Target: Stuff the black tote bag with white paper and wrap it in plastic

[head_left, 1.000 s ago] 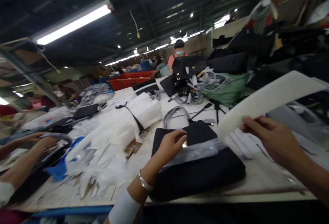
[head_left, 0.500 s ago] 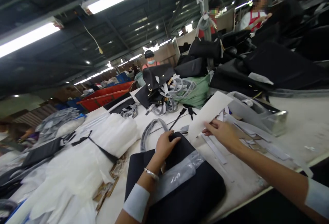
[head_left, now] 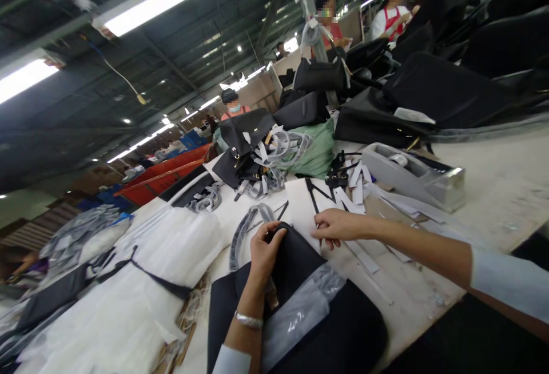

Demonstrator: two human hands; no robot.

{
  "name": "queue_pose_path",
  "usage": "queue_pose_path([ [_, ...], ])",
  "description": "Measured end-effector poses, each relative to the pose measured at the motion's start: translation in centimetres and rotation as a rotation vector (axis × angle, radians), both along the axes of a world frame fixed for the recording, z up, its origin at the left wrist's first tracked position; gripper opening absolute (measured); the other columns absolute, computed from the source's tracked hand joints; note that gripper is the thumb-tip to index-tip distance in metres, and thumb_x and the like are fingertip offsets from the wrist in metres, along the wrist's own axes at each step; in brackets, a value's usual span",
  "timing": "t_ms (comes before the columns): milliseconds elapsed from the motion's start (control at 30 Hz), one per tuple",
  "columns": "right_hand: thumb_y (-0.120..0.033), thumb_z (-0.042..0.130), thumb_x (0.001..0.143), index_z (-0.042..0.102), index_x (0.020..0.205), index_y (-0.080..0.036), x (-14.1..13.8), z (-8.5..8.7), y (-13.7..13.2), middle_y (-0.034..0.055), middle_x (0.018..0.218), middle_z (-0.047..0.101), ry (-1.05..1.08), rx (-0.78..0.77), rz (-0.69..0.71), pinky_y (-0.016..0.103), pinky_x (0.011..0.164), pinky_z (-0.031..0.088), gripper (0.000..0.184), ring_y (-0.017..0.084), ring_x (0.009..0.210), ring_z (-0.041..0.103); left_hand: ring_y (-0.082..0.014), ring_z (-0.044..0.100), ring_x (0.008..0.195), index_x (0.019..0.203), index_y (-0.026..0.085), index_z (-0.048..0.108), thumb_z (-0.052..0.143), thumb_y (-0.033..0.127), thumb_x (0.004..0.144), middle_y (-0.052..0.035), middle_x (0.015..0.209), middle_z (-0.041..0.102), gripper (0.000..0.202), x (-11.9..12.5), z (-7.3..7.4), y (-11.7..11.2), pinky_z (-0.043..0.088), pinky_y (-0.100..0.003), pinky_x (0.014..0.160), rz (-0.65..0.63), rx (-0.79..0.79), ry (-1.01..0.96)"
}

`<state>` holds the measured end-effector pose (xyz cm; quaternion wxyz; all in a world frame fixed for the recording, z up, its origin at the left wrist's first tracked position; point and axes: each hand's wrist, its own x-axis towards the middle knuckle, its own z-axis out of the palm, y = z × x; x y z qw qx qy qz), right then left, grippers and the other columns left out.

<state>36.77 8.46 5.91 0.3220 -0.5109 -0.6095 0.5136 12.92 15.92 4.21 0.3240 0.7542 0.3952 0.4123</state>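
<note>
- Since half a second back, the smooth white sheet [head_left: 299,205] has dropped from a tilted hold to lying low behind the bag, and the right hand [head_left: 334,228] has shifted over beside the thin black strap [head_left: 313,199].
- The matte black soft-sided handbag [head_left: 354,322] is at 6 o'clock in view; the sheet's at its 12.
- Left hand [head_left: 263,245] has thumb and fingers pinching the bag's top edge. Right fingers are bunched together, but can't tell if they've got strap, sheet or both.
- What could go wrong, imo: pulling the strap could drag the sheet along, since they overlap. If the left pinch slips, that floppy top edge might fold.
- Shiny clear plastic wrap [head_left: 295,319] looks loose at its 1 o'clock end, so a sleeve could snag it.
- Hard to see: bag's bottom is cut off, the gold-coloured metal clasp [head_left: 271,298] is mostly behind the left wrist, right fingertips blend into the strap.
</note>
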Motion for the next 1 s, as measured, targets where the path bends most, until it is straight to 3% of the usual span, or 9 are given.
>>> queue_pose_path([
  [133, -0.049, 0.080, 0.070, 0.054, 0.065, -0.016, 0.0, 0.2, 0.8, 0.0037, 0.059, 0.066, -0.029, -0.111, 0.128, 0.022, 0.048, 0.048, 0.042, 0.016, 0.052, 0.063, -0.0219, 0.063, 0.092, 0.098, 0.019, 0.074, 0.071, 0.042, 0.081, -0.0036, 0.093, 0.070, 0.029, 0.3, -0.1, 0.1, 0.048, -0.030, 0.083, 0.000, -0.002, 0.001],
  [267, -0.046, 0.065, 0.085, 0.052, 0.075, -0.017, -0.9, 0.1, -0.2, 0.0042, 0.071, 0.067, -0.043, -0.056, -0.022, 0.020, 0.053, 0.048, 0.033, 0.015, 0.067, 0.066, -0.0211, 0.063, 0.090, 0.097, 0.019, 0.074, 0.071, 0.043, 0.080, -0.0033, 0.091, 0.070, 0.030, 0.2, -0.2, 0.3, 0.048, -0.029, 0.080, 0.019, -0.005, -0.014],
  [367, -0.037, 0.054, 0.092, 0.050, 0.074, -0.018, -2.0, -0.2, -1.3, 0.0025, 0.068, 0.064, -0.118, 0.008, -0.129, 0.020, 0.051, 0.043, 0.026, 0.013, 0.060, 0.060, -0.0209, 0.063, 0.087, 0.096, 0.019, 0.075, 0.071, 0.043, 0.079, -0.0031, 0.089, 0.069, 0.029, 0.2, -0.3, 0.4, 0.047, -0.029, 0.078, 0.030, 0.002, -0.034],
  [533, -0.020, 0.063, 0.079, 0.052, 0.062, -0.018, -2.3, 0.3, -1.1, -0.0014, 0.055, 0.057, -0.260, 0.026, -0.058, 0.021, 0.051, 0.038, 0.020, 0.012, 0.054, 0.054, -0.0208, 0.062, 0.085, 0.095, 0.020, 0.076, 0.072, 0.043, 0.078, -0.0028, 0.087, 0.069, 0.029, 0.7, -0.5, 0.0, 0.047, -0.030, 0.080, -0.002, 0.019, -0.047],
  [700, -0.038, 0.058, 0.085, 0.059, 0.071, -0.017, -1.0, 0.6, -2.5, 0.0022, 0.062, 0.061, -0.308, 0.000, -0.064, 0.025, 0.051, 0.043, 0.026, 0.016, 0.055, 0.057, -0.0217, 0.061, 0.085, 0.097, 0.019, 0.075, 0.069, 0.045, 0.079, -0.0040, 0.088, 0.068, 0.032, 0.6, -0.4, -0.2, 0.047, -0.032, 0.080, -0.013, 0.012, -0.053],
  [800, -0.044, 0.056, 0.088, 0.067, 0.082, -0.016, -0.3, -0.2, -5.7, 0.0056, 0.077, 0.067, -0.349, 0.122, -0.154, 0.029, 0.067, 0.049, 0.030, 0.020, 0.074, 0.063, -0.0225, 0.061, 0.087, 0.096, 0.020, 0.076, 0.069, 0.044, 0.078, -0.0041, 0.089, 0.069, 0.031, 0.5, -0.3, -0.3, 0.046, -0.033, 0.084, -0.007, 0.004, -0.078],
  [867, -0.048, 0.061, 0.086, 0.073, 0.087, -0.020, 0.0, -0.8, -8.0, 0.0080, 0.101, 0.070, -0.311, 0.219, -0.152, 0.032, 0.082, 0.051, 0.030, 0.024, 0.096, 0.065, -0.0228, 0.062, 0.088, 0.095, 0.021, 0.076, 0.070, 0.043, 0.078, -0.0037, 0.089, 0.069, 0.029, 0.5, -0.1, -0.5, 0.046, -0.034, 0.085, -0.013, -0.003, -0.112],
  [933, -0.050, 0.063, 0.086, 0.077, 0.094, -0.025, 0.0, -1.3, -9.7, 0.0077, 0.129, 0.063, -0.296, 0.249, -0.168, 0.038, 0.100, 0.045, 0.030, 0.028, 0.119, 0.058, -0.0234, 0.063, 0.087, 0.093, 0.022, 0.076, 0.071, 0.041, 0.077, -0.0037, 0.089, 0.071, 0.026, 0.6, 0.1, -0.7, 0.046, -0.034, 0.084, -0.023, -0.010, -0.159],
  [1000, -0.053, 0.064, 0.086, 0.079, 0.089, -0.028, 0.0, -2.0, -10.6, 0.0069, 0.137, 0.058, -0.366, 0.253, -0.232, 0.046, 0.112, 0.034, 0.029, 0.032, 0.129, 0.050, -0.0240, 0.063, 0.086, 0.091, 0.022, 0.077, 0.071, 0.040, 0.076, -0.0042, 0.089, 0.072, 0.025, 0.6, 0.1, -0.8, 0.046, -0.034, 0.082, -0.032, -0.022, -0.185],
])
